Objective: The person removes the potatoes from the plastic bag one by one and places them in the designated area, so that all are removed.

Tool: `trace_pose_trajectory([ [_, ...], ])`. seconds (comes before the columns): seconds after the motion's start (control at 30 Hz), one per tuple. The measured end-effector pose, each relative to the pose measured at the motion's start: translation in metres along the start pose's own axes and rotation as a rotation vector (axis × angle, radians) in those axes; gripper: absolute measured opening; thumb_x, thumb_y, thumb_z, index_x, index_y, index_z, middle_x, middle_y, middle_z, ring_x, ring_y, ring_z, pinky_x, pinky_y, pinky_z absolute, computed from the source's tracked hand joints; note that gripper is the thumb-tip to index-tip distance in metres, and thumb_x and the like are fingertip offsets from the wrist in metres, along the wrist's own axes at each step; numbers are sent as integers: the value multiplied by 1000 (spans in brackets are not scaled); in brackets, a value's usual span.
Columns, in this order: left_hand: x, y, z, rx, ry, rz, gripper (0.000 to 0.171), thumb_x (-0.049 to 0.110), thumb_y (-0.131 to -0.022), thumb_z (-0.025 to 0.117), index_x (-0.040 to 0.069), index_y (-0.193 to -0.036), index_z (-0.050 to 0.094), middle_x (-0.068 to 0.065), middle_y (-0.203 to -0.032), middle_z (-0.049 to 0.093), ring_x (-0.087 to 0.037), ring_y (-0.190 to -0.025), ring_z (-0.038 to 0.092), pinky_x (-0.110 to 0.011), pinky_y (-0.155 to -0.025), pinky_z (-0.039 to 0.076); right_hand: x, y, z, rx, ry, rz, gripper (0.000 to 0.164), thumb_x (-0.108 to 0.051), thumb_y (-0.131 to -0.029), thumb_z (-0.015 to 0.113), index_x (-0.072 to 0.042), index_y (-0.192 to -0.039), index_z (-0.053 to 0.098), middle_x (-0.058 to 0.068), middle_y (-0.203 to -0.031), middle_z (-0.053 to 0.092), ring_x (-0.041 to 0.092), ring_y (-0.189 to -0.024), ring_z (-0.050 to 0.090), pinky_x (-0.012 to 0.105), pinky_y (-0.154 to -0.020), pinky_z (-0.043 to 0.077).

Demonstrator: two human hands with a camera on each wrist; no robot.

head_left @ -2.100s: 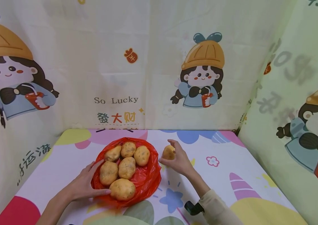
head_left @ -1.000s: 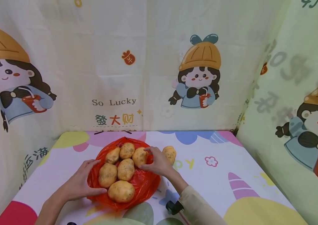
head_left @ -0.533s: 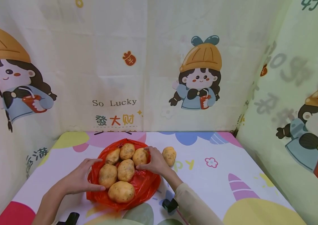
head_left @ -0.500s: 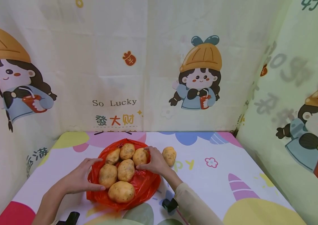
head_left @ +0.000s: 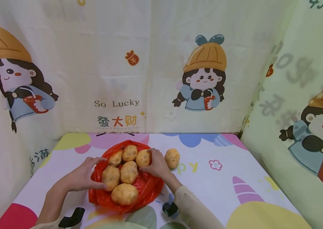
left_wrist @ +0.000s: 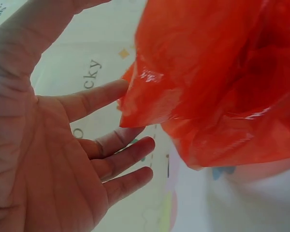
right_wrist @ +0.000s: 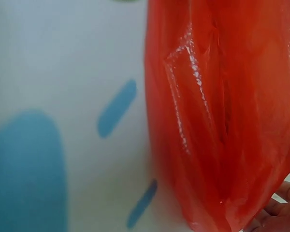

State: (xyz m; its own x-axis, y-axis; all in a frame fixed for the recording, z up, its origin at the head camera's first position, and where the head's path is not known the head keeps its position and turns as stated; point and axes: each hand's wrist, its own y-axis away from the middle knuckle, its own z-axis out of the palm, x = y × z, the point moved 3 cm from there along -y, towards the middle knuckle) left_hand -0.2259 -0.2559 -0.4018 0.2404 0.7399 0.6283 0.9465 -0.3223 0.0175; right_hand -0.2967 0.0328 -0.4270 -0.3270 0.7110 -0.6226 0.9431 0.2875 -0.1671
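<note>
A red plastic bag [head_left: 150, 187] lies opened out on the table with several potatoes [head_left: 129, 172] in it. In the head view my right hand [head_left: 158, 163] is at the bag's right rim, thumb and fingers gripping the far-right potato [head_left: 143, 158]. On the left side my left hand [head_left: 82, 176] stands with fingers spread along the rim. Its thumb tip is by the left potato [head_left: 111, 178]. In the left wrist view its fingers are nearly straight, a fingertip touching the bag [left_wrist: 198, 72]. The right wrist view shows mostly bag [right_wrist: 222, 111], with some fingers [right_wrist: 280, 212] at the corner.
One more potato [head_left: 172, 158] lies on the table outside the bag, just right of my right hand. The patterned tabletop [head_left: 207, 190] is bounded by printed cloth [head_left: 161, 63] at the back and sides. Black wrist straps [head_left: 170, 209] sit on both sleeves.
My right hand has moved left from the potato outside the bag to the far-right potato inside it, and stays there. My left hand has shifted slightly along the left rim.
</note>
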Motion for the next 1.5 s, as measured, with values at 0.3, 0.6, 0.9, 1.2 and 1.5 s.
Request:
trace_pose_trajectory([
  [0.3, 1, -1, -4, 3, 1, 30, 90, 47, -70, 89, 11, -142, 49, -22, -132, 47, -40, -120, 51, -62, -90, 54, 1, 1, 2, 14, -2, 10, 72, -31, -78, 89, -6, -135, 51, 12, -126, 58, 28, -113, 55, 46, -101, 52],
  [0.6, -1, -3, -6, 3, -14, 45, 88, 42, -72, 89, 11, -143, 49, -21, -131, 47, -39, -118, 52, -62, -89, 55, 5, 6, 0, 31, -68, 27, 73, -29, -79, 87, -7, -137, 50, 12, -132, 57, 28, -118, 54, 48, -102, 52],
  [0.9, -2, -4, -5, -1, -17, 34, 95, 43, -68, 91, 9, -144, 46, -21, -128, 47, -39, -116, 52, -61, -89, 55, 6, 14, -6, 56, -189, 62, 75, -28, -80, 87, -7, -140, 48, 12, -136, 56, 28, -122, 55, 50, -101, 53],
  [1.2, -5, -5, -5, -20, -3, 6, 96, 40, -67, 93, 12, -145, 44, -22, -128, 45, -44, -120, 51, -64, -91, 53, 6, 23, -13, 117, -265, 63, 76, -30, -80, 87, -7, -141, 47, 12, -137, 55, 29, -123, 54, 49, -102, 53],
  [1.5, -7, -3, -5, -33, 13, -16, 98, 39, -67, 93, 11, -146, 43, -25, -133, 44, -43, -120, 50, -63, -90, 54, 8, 34, -21, 138, -303, 46, 76, -32, -80, 87, -9, -140, 47, 8, -135, 55, 26, -122, 53, 46, -97, 53],
])
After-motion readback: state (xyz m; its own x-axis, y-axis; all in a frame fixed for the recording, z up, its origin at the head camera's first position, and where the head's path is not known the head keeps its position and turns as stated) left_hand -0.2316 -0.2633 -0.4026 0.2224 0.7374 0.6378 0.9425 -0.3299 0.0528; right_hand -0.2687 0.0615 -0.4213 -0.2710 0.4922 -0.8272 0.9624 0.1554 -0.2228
